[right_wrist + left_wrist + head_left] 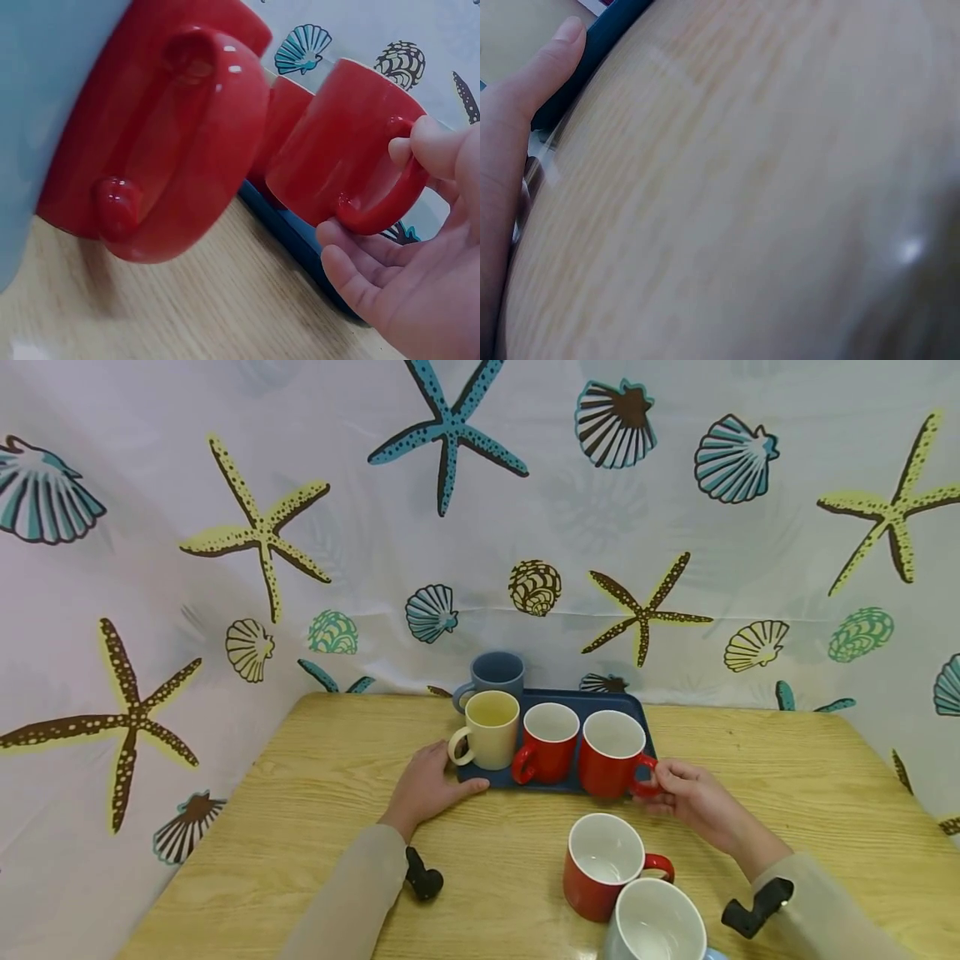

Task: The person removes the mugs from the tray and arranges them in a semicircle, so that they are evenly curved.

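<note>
At the near left corner of the dark blue tray (551, 787), my left hand (431, 785) holds on, thumb along the front rim. The left wrist view shows that thumb (555, 64) against the tray edge; the other fingers are mostly hidden. My right hand (693, 797) pinches the handle of a red mug (606, 768) with a white inside, at the tray's right end. In the right wrist view this mug (349, 142) tilts in the frame, with the lower fingers beneath its handle. A smaller red mug (550, 752) and a cream mug (495, 739) stand to its left.
Behind the cream mug is a blue-grey mug (498, 668). Nearer me on the wooden table (322, 777) stand another red mug (588, 881) and a pale blue mug (652, 922), close together. A patterned cloth (525, 527) hangs along the table's back and sides.
</note>
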{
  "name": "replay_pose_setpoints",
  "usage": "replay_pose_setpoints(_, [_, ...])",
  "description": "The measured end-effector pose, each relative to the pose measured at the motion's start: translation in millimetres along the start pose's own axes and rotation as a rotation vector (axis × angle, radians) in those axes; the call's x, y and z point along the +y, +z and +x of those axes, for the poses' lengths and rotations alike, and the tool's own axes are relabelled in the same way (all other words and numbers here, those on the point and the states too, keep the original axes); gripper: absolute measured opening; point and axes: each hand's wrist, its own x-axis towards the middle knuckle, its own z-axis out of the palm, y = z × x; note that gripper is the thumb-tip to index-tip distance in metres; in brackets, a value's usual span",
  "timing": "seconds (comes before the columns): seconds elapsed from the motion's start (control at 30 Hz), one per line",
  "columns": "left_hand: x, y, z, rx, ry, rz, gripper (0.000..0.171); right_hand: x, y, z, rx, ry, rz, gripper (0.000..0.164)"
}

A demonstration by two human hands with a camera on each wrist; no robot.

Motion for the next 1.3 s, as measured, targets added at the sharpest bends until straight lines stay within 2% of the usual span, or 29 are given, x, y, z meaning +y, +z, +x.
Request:
replay_pose_setpoints(0.17, [-2.1, 1.9, -0.2, -0.003, 0.004, 0.006, 0.078, 2.3, 2.3, -1.9, -0.062, -0.036, -0.011, 0.022])
replay_pose_setpoints(0.47, [-1.9, 0.3, -0.5, -0.012, -0.015, 0.006, 0.081, 7.7, 11.9, 3.5, -0.239, -0.079, 0.017, 0.024])
replay_pose_setpoints(0.9, [2.4, -1.5, -1.0, -0.005, -0.017, 0.002, 0.079, 12.8, 21.2, 8.2, -0.234, -0.009, -0.078, 0.02])
replay_pose_setpoints(1.13, [2.2, -1.5, -1.3, -0.013, -0.033, 0.008, 0.078, 18.8, 22.2, 12.4, -0.322, -0.051, -0.122, 0.023])
replay_pose_setpoints(1.3, [1.8, -0.8, -0.3, -0.013, -0.023, 0.01, 0.078, 19.2, 25.0, 13.4, -0.36, -0.045, -0.13, 0.024])
